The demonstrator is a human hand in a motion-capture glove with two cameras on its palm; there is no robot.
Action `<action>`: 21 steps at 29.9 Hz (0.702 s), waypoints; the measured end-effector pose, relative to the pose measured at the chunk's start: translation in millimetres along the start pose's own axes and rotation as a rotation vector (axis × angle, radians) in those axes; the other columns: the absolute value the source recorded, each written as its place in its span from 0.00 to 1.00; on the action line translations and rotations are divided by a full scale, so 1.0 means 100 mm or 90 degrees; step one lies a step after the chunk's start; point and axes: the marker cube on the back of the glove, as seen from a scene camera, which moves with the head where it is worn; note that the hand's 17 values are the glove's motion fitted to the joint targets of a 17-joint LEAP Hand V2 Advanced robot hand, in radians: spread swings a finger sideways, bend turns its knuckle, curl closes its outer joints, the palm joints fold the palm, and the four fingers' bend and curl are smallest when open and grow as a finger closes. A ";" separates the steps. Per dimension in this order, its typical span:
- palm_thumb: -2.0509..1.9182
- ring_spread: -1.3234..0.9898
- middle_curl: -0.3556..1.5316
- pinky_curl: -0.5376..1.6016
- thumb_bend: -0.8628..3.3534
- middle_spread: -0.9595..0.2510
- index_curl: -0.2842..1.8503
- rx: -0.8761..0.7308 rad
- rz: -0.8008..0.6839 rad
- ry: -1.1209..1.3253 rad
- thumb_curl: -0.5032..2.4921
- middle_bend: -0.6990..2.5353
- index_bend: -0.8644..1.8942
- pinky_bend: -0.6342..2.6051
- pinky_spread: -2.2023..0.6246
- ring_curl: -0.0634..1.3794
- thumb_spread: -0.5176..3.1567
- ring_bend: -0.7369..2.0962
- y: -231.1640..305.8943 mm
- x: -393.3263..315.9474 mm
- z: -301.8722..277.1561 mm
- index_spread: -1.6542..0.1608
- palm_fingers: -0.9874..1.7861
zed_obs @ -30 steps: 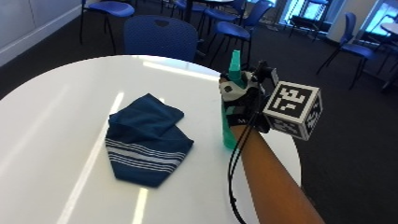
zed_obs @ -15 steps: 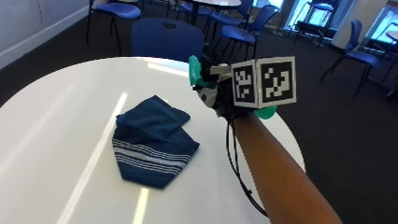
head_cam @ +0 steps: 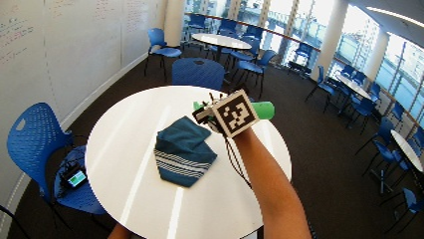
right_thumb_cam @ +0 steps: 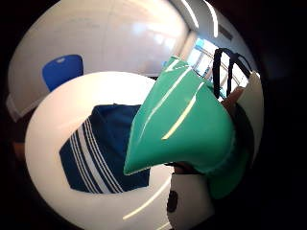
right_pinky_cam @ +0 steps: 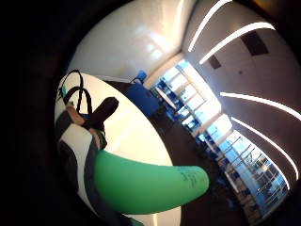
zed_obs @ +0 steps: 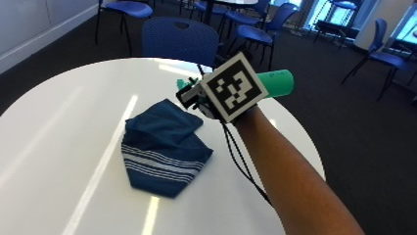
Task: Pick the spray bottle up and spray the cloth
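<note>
Outside view first: the gloved right hand (zed_obs: 218, 105) is up off the round white counter (zed_obs: 58, 127), its grip wrapped around the green spray bottle (zed_obs: 277, 82), which lies tipped over on its side in the air, base end jutting out past the hand away from the cloth and the nozzle end poking out on the cloth side. The cloth (zed_obs: 164, 147), dark blue with white stripes along one end, sits crumpled on the counter just beside and below the hand, not touching the bottle. A blue chair (zed_obs: 179, 41) stands behind the counter. On to the wide outside view: same picture from farther back, the right hand (head_cam: 218, 119) lifted above the counter (head_cam: 126, 164), the spray bottle (head_cam: 264, 110) horizontal in its grip, the cloth (head_cam: 182, 157) near the middle of the counter, another blue chair (head_cam: 33, 144) off to one side. Little finger side palm view now: the bottle's green body (right_pinky_cam: 146, 186) runs right across the palm, very close, with the counter (right_pinky_cam: 131, 136) beyond it. Thumb side palm view: the bottle's glossy green head (right_thumb_cam: 182, 124) fills the space by the palm, and past it the striped cloth (right_thumb_cam: 103, 148) lies on the counter (right_thumb_cam: 53, 110), the nozzle end aimed down towards it.
</note>
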 end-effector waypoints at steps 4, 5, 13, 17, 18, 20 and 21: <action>0.74 0.49 0.45 0.43 0.20 0.65 0.38 0.030 -0.114 0.014 0.42 0.35 0.41 0.33 0.70 0.35 0.24 0.46 -0.12 -0.35 -0.05 0.76 0.84; 0.74 0.49 0.45 0.43 0.20 0.65 0.38 0.020 -0.152 0.024 0.42 0.35 0.41 0.33 0.70 0.35 0.24 0.47 -0.10 -0.45 -0.04 0.76 0.84; 0.74 0.49 0.46 0.43 0.20 0.66 0.38 -0.043 -0.376 0.171 0.43 0.36 0.41 0.33 0.70 0.35 0.24 0.46 -0.03 -0.87 -0.06 0.75 0.85; 0.74 0.49 0.45 0.43 0.20 0.66 0.38 -0.046 -0.396 0.175 0.43 0.36 0.41 0.33 0.70 0.35 0.24 0.46 0.00 -0.96 -0.03 0.75 0.85; 0.74 0.49 0.45 0.43 0.20 0.66 0.38 -0.045 -0.398 0.175 0.43 0.36 0.41 0.33 0.70 0.35 0.24 0.46 0.01 -0.98 -0.02 0.75 0.85; 0.74 0.49 0.45 0.43 0.20 0.66 0.38 -0.042 -0.401 0.177 0.43 0.36 0.41 0.33 0.70 0.35 0.24 0.46 0.02 -0.99 -0.02 0.75 0.85; 0.74 0.49 0.45 0.43 0.20 0.66 0.38 -0.041 -0.402 0.178 0.43 0.36 0.41 0.33 0.70 0.35 0.24 0.46 0.02 -1.00 -0.02 0.75 0.85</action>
